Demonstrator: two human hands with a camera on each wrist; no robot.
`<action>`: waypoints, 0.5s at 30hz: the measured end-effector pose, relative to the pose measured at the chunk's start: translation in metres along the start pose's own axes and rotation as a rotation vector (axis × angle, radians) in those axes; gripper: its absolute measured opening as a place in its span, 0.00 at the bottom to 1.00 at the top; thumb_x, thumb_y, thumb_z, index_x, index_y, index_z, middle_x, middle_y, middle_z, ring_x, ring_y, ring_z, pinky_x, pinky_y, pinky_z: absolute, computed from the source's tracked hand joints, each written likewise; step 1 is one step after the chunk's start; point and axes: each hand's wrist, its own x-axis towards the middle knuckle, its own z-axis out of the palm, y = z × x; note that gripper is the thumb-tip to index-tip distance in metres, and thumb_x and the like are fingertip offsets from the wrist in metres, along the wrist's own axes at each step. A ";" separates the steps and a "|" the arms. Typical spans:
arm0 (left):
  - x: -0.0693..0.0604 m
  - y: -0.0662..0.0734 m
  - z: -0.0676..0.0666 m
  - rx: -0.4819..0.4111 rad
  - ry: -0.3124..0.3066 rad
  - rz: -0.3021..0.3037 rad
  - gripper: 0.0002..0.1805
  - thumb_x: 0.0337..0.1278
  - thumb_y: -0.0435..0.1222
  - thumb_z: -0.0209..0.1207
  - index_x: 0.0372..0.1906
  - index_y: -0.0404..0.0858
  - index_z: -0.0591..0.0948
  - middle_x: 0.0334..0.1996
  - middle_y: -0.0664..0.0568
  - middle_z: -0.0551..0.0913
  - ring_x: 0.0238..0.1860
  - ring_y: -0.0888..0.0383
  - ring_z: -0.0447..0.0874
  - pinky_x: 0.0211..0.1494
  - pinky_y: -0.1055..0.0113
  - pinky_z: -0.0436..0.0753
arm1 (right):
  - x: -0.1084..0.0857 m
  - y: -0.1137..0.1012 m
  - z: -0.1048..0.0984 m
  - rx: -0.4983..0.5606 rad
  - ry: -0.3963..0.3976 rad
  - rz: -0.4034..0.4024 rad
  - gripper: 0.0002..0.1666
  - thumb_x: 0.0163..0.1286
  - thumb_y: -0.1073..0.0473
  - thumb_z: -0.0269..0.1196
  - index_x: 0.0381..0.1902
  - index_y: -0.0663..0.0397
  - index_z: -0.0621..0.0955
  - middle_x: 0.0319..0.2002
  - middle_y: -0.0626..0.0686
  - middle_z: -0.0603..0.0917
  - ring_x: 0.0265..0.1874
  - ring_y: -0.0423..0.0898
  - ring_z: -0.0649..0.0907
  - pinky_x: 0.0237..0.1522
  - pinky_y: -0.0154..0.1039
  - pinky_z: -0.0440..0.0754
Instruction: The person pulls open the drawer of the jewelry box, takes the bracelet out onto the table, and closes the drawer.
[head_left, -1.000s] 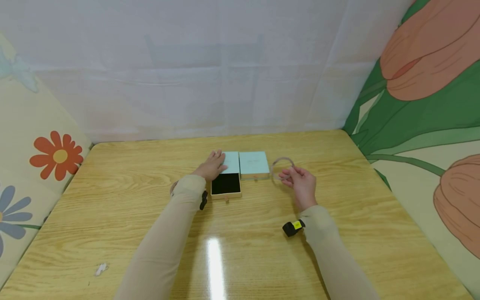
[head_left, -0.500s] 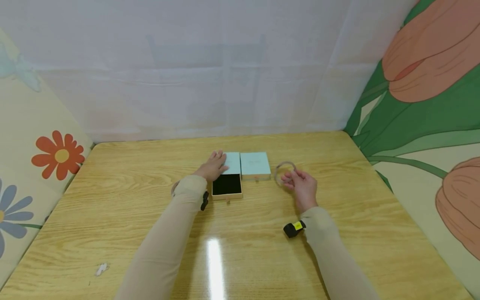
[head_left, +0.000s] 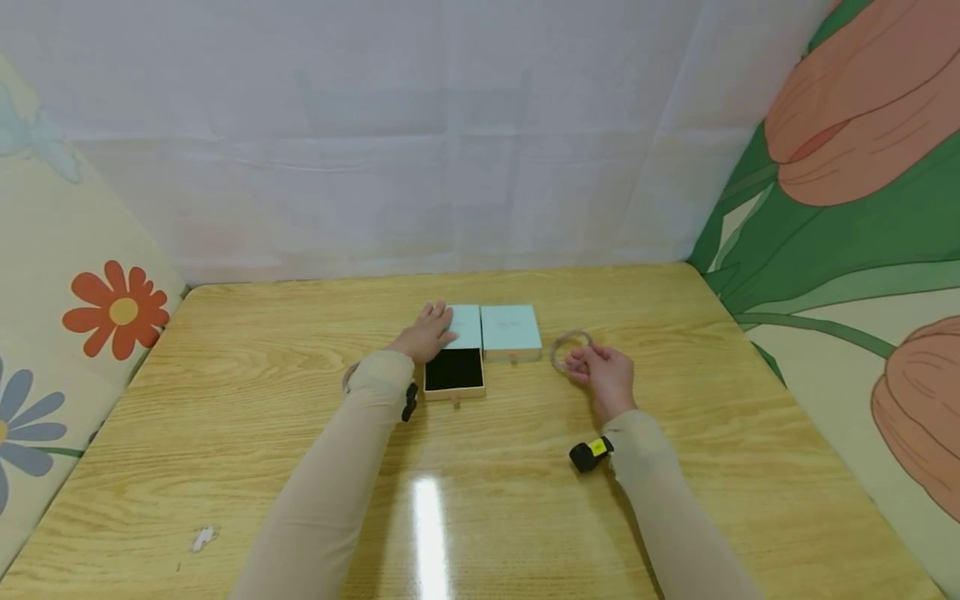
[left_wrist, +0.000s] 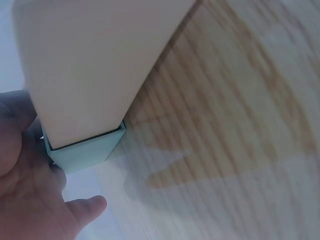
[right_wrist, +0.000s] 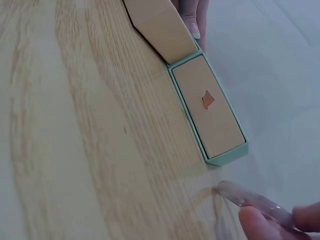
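My left hand [head_left: 422, 333] rests on the pale blue sleeve [head_left: 467, 323] of the left drawer box, fingers laid out straight. That box's cream drawer [head_left: 455, 394] is pulled out toward me, showing a black interior. Tight against its right side stands a second pale blue box [head_left: 512, 327] with its drawer in; the right wrist view shows its cream front [right_wrist: 210, 120] with a small orange-brown tab. To the right, my right hand [head_left: 609, 379] pinches a translucent greyish bangle [head_left: 556, 353] between thumb and fingers, low over the table. Whether the bangle touches the wood is unclear.
The wooden table [head_left: 300, 467] meets a white cloth backdrop [head_left: 450, 167] at its far edge. Flower-patterned panels [head_left: 825, 283] flank both sides. A small white patch [head_left: 202, 538] marks the front left tabletop. Each wrist wears a small black camera [head_left: 585, 456].
The bangle, held fairly upright a second ago, has tipped and come lower, slightly toward the right, with my right hand still on it. The left hand stays on the box.
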 end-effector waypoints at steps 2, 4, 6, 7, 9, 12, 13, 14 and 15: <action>0.000 0.000 0.000 -0.001 0.000 -0.001 0.32 0.79 0.42 0.36 0.76 0.30 0.43 0.76 0.37 0.34 0.75 0.42 0.26 0.75 0.49 0.40 | 0.001 0.000 -0.002 -0.011 -0.004 0.021 0.20 0.75 0.68 0.50 0.60 0.78 0.69 0.26 0.50 0.83 0.24 0.37 0.85 0.31 0.30 0.84; 0.000 0.000 0.000 0.000 -0.002 -0.003 0.33 0.79 0.42 0.36 0.76 0.30 0.43 0.76 0.37 0.34 0.75 0.43 0.26 0.75 0.49 0.40 | 0.004 0.000 -0.004 -0.019 -0.015 0.034 0.20 0.75 0.67 0.50 0.59 0.79 0.69 0.24 0.49 0.83 0.23 0.37 0.84 0.29 0.30 0.84; 0.000 0.001 0.000 0.002 -0.004 -0.005 0.33 0.79 0.42 0.36 0.76 0.30 0.42 0.76 0.37 0.34 0.75 0.43 0.25 0.75 0.49 0.40 | 0.006 0.000 -0.007 -0.043 -0.033 0.041 0.21 0.76 0.66 0.50 0.60 0.79 0.69 0.23 0.49 0.84 0.21 0.37 0.84 0.27 0.29 0.83; 0.000 0.001 0.000 0.004 -0.005 -0.005 0.32 0.79 0.42 0.36 0.76 0.30 0.42 0.76 0.37 0.34 0.75 0.43 0.26 0.75 0.49 0.40 | 0.007 0.000 -0.008 -0.057 -0.043 0.039 0.22 0.76 0.66 0.50 0.61 0.80 0.68 0.23 0.49 0.84 0.21 0.37 0.84 0.27 0.29 0.83; 0.000 0.001 0.000 0.008 -0.004 -0.002 0.32 0.79 0.42 0.36 0.76 0.30 0.42 0.76 0.37 0.34 0.75 0.42 0.26 0.75 0.50 0.39 | 0.010 -0.001 -0.010 -0.094 -0.063 0.031 0.24 0.76 0.66 0.50 0.62 0.81 0.66 0.23 0.50 0.84 0.20 0.36 0.84 0.26 0.30 0.83; 0.000 0.001 -0.001 0.015 -0.004 0.000 0.32 0.79 0.42 0.36 0.76 0.29 0.42 0.76 0.36 0.34 0.75 0.42 0.26 0.75 0.51 0.39 | 0.015 -0.001 -0.013 -0.168 -0.082 0.021 0.24 0.76 0.66 0.50 0.62 0.82 0.65 0.23 0.50 0.84 0.19 0.36 0.84 0.26 0.30 0.83; 0.000 0.001 -0.001 0.020 -0.005 0.001 0.32 0.79 0.42 0.36 0.76 0.29 0.42 0.76 0.36 0.34 0.75 0.42 0.26 0.75 0.51 0.39 | 0.016 -0.001 -0.014 -0.186 -0.090 0.021 0.24 0.76 0.66 0.50 0.62 0.83 0.65 0.23 0.50 0.84 0.19 0.36 0.84 0.25 0.30 0.83; 0.000 0.001 -0.001 0.021 -0.004 0.002 0.32 0.79 0.42 0.36 0.76 0.29 0.42 0.76 0.36 0.35 0.75 0.41 0.27 0.75 0.51 0.39 | 0.018 -0.001 -0.015 -0.207 -0.091 0.024 0.24 0.77 0.66 0.50 0.62 0.82 0.65 0.22 0.49 0.83 0.19 0.36 0.84 0.25 0.29 0.83; 0.000 0.001 -0.001 0.022 -0.005 0.002 0.32 0.79 0.42 0.36 0.75 0.29 0.42 0.76 0.36 0.35 0.75 0.41 0.27 0.75 0.51 0.39 | 0.019 -0.001 -0.015 -0.223 -0.095 0.025 0.24 0.77 0.66 0.50 0.62 0.82 0.65 0.21 0.49 0.83 0.18 0.36 0.84 0.24 0.29 0.83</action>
